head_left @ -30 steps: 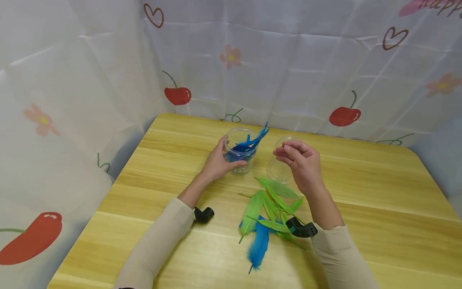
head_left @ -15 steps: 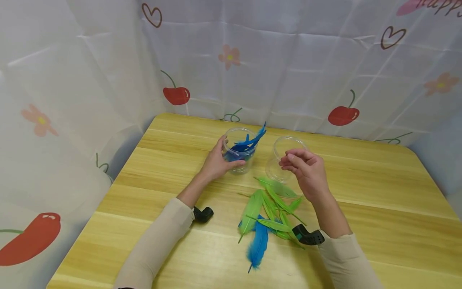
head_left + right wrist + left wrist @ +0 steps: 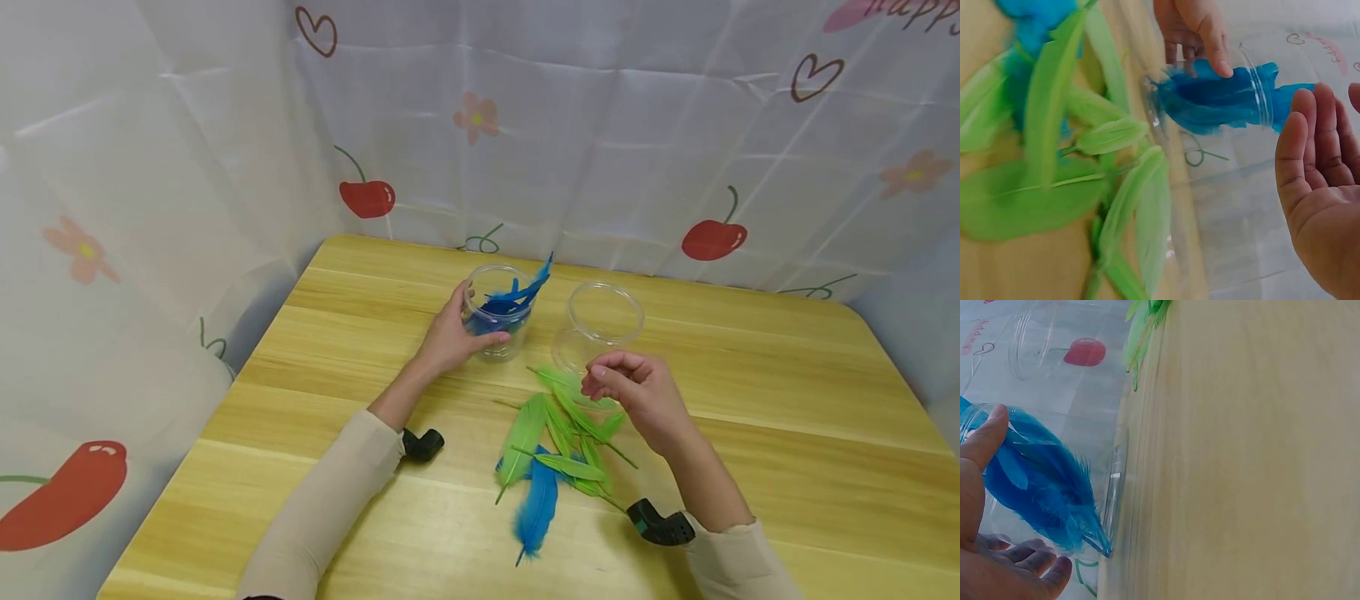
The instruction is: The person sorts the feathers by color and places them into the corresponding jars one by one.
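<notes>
My left hand grips a see-through plastic cup around its side, thumb across the front. Inside lie several blue feathers, and one tip pokes out above the rim. In the head view my right hand is over the right side of a pile of green feathers, fingers loosely bent and holding nothing. The right wrist view shows that palm and its relaxed fingers. A blue feather sticks out from the near side of the pile, partly under the green ones.
A second see-through cup stands upright behind my right hand. The wooden table meets a white curtain printed with cherries along its back edge. Black wrist cameras sit by both sleeves.
My right hand has drawn back toward me and lower, away from the second cup, to over the green feathers. My left hand and the cup with blue feathers have stayed in place.
</notes>
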Demonstrator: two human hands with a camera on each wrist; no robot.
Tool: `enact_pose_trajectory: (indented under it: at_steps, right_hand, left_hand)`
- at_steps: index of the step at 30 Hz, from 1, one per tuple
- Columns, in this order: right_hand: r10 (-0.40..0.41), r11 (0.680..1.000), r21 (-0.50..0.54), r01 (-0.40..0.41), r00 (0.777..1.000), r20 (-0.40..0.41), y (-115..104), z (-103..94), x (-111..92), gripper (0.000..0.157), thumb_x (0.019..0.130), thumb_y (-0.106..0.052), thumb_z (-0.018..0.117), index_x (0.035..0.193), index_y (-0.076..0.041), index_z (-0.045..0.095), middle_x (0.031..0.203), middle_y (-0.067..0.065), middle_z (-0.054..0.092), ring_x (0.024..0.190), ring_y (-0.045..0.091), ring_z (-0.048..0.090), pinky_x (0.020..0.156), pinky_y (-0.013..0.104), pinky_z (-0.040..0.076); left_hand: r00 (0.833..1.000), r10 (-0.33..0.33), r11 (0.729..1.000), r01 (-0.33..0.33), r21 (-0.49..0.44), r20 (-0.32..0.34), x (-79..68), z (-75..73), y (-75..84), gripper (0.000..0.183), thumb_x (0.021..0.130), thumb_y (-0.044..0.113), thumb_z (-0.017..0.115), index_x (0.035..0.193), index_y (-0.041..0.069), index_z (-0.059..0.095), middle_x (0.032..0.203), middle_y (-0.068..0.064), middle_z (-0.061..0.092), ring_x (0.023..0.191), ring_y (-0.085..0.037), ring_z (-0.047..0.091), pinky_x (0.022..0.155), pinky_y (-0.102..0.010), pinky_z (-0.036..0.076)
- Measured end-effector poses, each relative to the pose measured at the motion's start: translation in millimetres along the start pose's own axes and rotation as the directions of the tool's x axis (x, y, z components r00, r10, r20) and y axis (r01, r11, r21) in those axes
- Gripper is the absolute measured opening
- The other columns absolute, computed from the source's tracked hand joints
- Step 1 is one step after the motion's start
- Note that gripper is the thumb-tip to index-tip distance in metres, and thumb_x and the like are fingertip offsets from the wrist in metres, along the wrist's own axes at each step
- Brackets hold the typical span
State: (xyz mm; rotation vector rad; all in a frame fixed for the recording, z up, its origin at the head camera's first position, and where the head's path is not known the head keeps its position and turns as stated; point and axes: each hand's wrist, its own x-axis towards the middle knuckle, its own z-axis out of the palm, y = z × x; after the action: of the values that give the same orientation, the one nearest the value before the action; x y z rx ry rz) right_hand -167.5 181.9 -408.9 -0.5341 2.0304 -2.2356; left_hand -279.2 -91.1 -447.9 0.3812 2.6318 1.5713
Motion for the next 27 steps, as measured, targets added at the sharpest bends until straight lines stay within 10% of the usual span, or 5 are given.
enact_pose_trajectory:
  at_steps: [6,13,27]
  right_hand:
    - [0.162,0.969,-0.198,-0.147,0.985,0.063,8.9,-5.3,-17.1,0.020,0.100,-0.005,0.056,0.101,0.013,0.065,0.084,0.008,0.071,0.077,0.024,0.067,0.070,0.031,0.057]
    - [0.363,0.900,-0.336,-0.278,0.905,0.222,14.6,-5.0,-32.4,0.029,0.101,-0.012,0.057,0.108,0.015,0.064,0.096,0.023,0.070,0.079,0.022,0.066,0.071,0.033,0.057]
    - [0.384,0.901,-0.363,-0.236,0.823,0.419,22.2,-0.7,-43.0,0.024,0.101,-0.008,0.055,0.111,0.012,0.066,0.099,0.021,0.071,0.083,0.022,0.069,0.072,0.033,0.058]
  left_hand:
    - [1.000,-0.001,1.000,0.001,-0.005,0.000,-0.3,0.6,0.3,0.109,0.077,0.042,0.085,0.158,0.016,0.016,0.155,-0.016,0.034,0.139,-0.037,0.037,0.110,-0.052,0.035]
    - [1.000,-0.012,1.000,0.012,0.000,-0.003,-0.7,-0.2,-0.3,0.110,0.076,0.043,0.085,0.158,0.018,0.017,0.155,-0.015,0.035,0.139,-0.036,0.037,0.109,-0.052,0.035]
    - [1.000,-0.005,1.000,0.005,0.000,0.008,-0.2,0.5,-0.1,0.111,0.076,0.044,0.085,0.159,0.017,0.015,0.156,-0.016,0.033,0.139,-0.037,0.036,0.109,-0.053,0.035]
